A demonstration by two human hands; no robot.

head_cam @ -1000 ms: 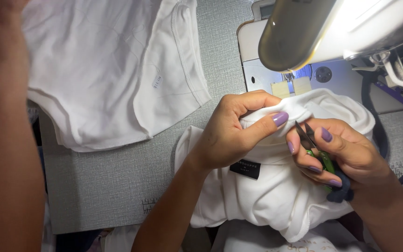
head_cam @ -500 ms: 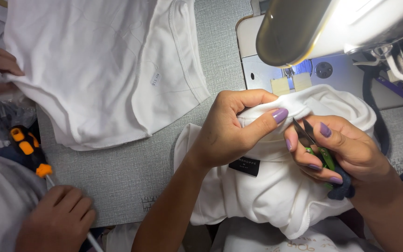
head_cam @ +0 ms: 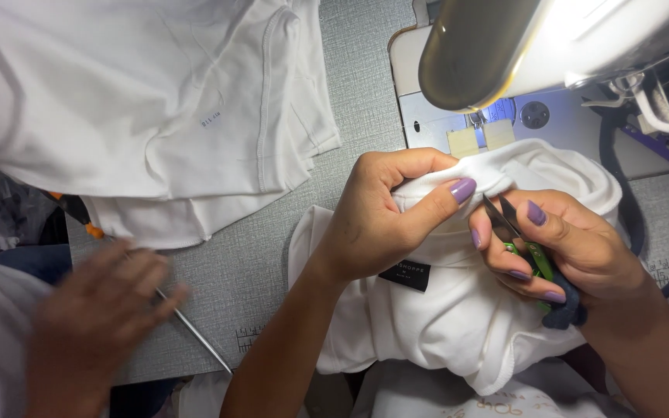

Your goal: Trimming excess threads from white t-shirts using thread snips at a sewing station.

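The left hand [head_cam: 385,220] pinches the folded white cotton garment [head_cam: 458,325]; at its three o'clock, the right hand [head_cam: 563,248] grasps small green-handled thread snips [head_cam: 514,232].

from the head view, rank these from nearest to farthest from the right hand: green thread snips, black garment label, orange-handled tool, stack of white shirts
1. green thread snips: held in the right hand itself.
2. black garment label: just left of it, on the white garment under the left hand.
3. stack of white shirts: upper left on the table.
4. orange-handled tool: far left, by another person's hand.
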